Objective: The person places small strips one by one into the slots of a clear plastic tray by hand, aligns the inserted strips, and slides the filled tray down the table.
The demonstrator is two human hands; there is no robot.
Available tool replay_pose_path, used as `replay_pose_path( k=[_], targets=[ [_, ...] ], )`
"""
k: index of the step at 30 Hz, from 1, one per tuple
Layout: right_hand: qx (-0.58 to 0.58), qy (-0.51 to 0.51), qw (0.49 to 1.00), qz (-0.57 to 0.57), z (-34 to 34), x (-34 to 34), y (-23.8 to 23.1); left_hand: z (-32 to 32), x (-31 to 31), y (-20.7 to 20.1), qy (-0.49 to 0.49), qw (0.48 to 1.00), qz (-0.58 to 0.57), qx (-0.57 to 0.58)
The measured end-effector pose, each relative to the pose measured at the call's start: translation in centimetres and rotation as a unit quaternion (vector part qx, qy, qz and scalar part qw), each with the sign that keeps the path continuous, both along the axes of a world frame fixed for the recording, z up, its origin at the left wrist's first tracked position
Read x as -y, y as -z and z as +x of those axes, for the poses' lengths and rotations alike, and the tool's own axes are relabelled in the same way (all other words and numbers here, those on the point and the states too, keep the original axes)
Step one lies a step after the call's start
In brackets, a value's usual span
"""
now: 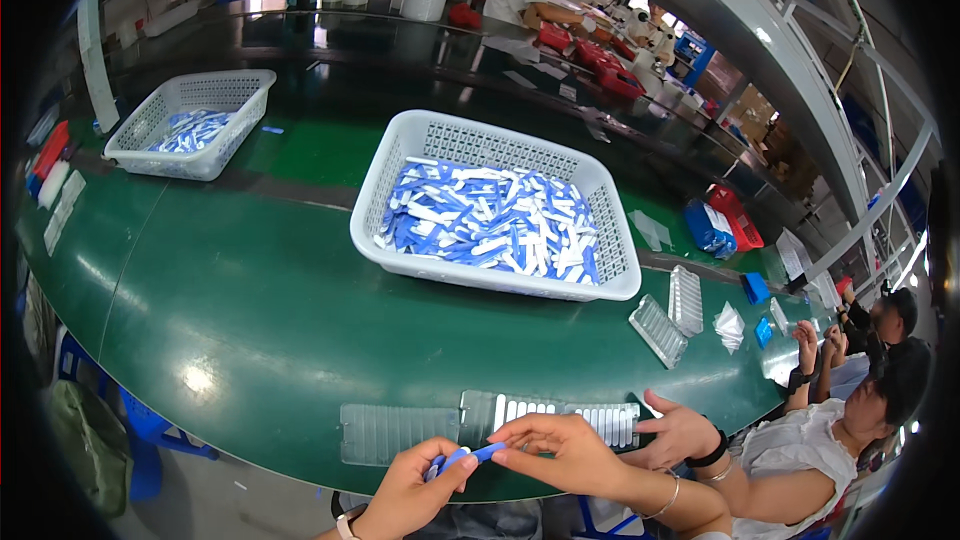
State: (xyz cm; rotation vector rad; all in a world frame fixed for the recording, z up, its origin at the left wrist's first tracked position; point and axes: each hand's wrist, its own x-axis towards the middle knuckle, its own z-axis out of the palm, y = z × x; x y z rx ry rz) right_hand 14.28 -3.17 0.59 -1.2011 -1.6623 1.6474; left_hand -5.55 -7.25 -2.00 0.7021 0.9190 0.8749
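Over the near table edge, my left hand (408, 495) is closed round a few slim blue-and-white plastic pieces (437, 466); their exact kind cannot be made out. My right hand (562, 452) pinches the right end of a blue plastic piece (488, 452), whose other end meets the left hand's fingertips. Just beyond the hands lies a clear ribbed plastic tray (385, 434) without pieces in its slots. Beside it, another clear tray (480, 408) holds a row of white pieces (525, 408), partly hidden by my right hand. More white pieces (610, 424) sit in slots further right.
A large white basket (495, 283) heaped with blue and white pieces stands mid-table; a smaller one (190, 168) stands far left. At right, a co-worker's hand (680, 432) reaches to the filled tray. Clear trays (658, 332) and a clear plastic stack (729, 327) lie beyond.
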Motion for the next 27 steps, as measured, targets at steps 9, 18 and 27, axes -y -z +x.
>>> replay_pose_path(
  k=[9,18,27],
  targets=[
    [-0.010,0.063,0.996,-0.056,0.2,-1.1,-1.9,-0.4,-0.5,1.0,-0.042,0.999,0.016,-0.019],
    [-0.016,0.060,0.998,0.004,0.2,-1.1,-1.1,-0.9,-0.7,1.4,-0.066,0.997,-0.035,0.025],
    [0.138,-0.073,0.855,0.495,-0.5,-2.4,0.5,-1.4,-0.5,1.4,-0.050,0.992,-0.064,0.101]
  ],
)
